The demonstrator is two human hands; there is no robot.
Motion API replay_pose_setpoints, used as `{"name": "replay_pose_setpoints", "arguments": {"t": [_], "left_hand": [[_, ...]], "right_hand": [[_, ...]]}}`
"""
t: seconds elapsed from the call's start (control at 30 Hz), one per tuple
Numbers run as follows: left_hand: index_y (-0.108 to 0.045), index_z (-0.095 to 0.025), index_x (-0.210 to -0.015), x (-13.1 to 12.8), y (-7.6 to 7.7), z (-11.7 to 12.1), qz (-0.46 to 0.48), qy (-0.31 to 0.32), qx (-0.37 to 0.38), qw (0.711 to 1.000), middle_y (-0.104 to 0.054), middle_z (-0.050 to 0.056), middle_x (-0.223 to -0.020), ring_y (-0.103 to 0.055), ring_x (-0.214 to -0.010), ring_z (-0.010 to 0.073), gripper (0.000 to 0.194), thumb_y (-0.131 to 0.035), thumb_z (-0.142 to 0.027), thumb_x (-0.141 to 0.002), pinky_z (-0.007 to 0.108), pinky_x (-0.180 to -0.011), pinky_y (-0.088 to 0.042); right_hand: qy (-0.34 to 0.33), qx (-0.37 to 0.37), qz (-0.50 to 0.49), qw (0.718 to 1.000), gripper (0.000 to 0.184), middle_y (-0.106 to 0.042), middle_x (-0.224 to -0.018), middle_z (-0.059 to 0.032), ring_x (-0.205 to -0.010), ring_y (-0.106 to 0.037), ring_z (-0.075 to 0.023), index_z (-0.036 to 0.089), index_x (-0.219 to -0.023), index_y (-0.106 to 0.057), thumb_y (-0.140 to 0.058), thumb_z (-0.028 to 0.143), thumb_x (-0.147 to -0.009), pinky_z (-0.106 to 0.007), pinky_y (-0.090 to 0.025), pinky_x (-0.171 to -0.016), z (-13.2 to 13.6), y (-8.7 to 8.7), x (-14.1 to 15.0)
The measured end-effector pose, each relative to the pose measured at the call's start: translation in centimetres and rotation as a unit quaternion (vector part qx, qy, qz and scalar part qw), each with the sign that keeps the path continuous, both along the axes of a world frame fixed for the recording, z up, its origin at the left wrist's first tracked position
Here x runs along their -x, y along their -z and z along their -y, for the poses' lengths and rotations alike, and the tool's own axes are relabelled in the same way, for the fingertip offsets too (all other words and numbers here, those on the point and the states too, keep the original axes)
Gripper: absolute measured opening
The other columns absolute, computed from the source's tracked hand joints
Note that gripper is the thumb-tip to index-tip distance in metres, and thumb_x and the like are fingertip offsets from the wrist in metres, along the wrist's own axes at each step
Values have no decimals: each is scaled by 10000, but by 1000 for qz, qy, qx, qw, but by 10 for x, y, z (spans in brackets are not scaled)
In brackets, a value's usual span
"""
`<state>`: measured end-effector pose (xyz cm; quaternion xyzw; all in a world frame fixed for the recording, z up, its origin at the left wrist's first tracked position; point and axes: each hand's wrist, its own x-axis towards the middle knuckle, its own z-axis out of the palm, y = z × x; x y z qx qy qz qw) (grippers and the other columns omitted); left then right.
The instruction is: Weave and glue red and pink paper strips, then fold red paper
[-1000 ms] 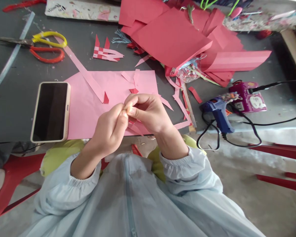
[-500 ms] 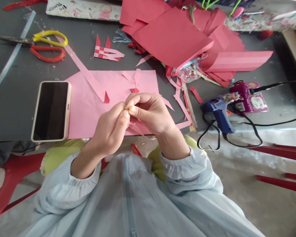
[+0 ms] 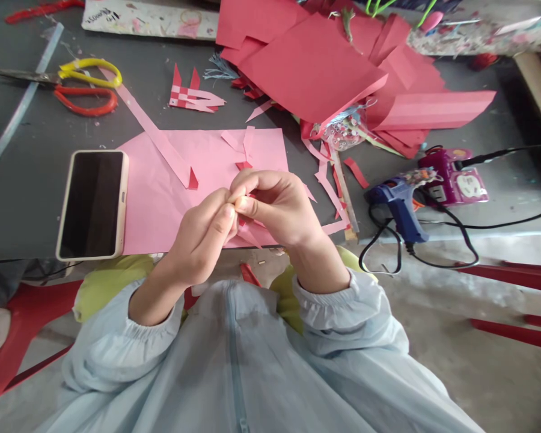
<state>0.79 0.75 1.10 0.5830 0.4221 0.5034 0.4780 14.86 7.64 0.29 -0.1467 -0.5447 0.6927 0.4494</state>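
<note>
My left hand (image 3: 205,234) and my right hand (image 3: 279,207) meet fingertip to fingertip above the near part of a pink paper sheet (image 3: 153,210). Both are closed in a pinch, and whatever sits between the fingertips is too small or hidden to make out. Beneath and behind the hands lie pink and red paper strips (image 3: 249,141). A long pink strip with a red folded tip (image 3: 162,144) crosses the sheet to the left. Farther back rests a woven red and pink paper piece (image 3: 193,96) with pointed ends.
A phone (image 3: 92,204) lies left of the sheet, with scissors (image 3: 85,87) behind it. Red paper sheets (image 3: 311,66) are piled at the back, beside a bag of small beads (image 3: 345,132). On the right are a blue glue gun (image 3: 401,207), its cable and a purple power socket (image 3: 451,177).
My hands stay pinched together in nearly the same place. The fingers have shifted slightly, with a little more red paper showing between them. The whole view has moved slightly.
</note>
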Motion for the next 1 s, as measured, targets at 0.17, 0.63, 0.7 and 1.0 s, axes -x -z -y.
{"name": "replay_pose_setpoints", "arguments": {"t": [0.17, 0.63, 0.7, 1.0], "left_hand": [[-430, -220, -771, -1, 0, 0, 14, 11, 9, 1000, -428, -48, -643, -420, -563, 96, 305, -428, -391, -1023, 281, -566, -379], [-400, -225, -760, -6, 0, 3, -6, -36, 16, 999, -428, -45, -646, -393, -550, 96, 300, -410, -373, -1020, 274, -533, -356], [-394, -224, -754, -6, 1, 3, -13, -44, 11, 999, -439, -41, -656, -398, -558, 94, 300, -405, -361, -1021, 272, -539, -360], [-366, -231, -732, -7, 0, 4, -35, -68, 10, 997, -396, -54, -603, -357, -521, 95, 290, -390, -314, -1009, 271, -494, -313]], "right_hand": [[34, -18, 35, 999, 162, -660, -701, 14, -579, -619, -54, 150, -754, -708, -795, 277, -805, -172, -526, -517, 1, -1, -2], [58, -25, 55, 996, 201, -652, -697, 15, -579, -603, -54, 158, -722, -719, -825, 323, -768, -192, -510, -543, -1, 3, 0], [55, -28, 48, 997, 181, -652, -697, 15, -586, -610, -55, 158, -728, -724, -824, 303, -771, -191, -510, -546, -1, 3, 0], [48, -21, 62, 997, 211, -654, -689, 15, -604, -611, -61, 163, -718, -723, -838, 336, -751, -206, -522, -576, -2, 4, 2]]}}
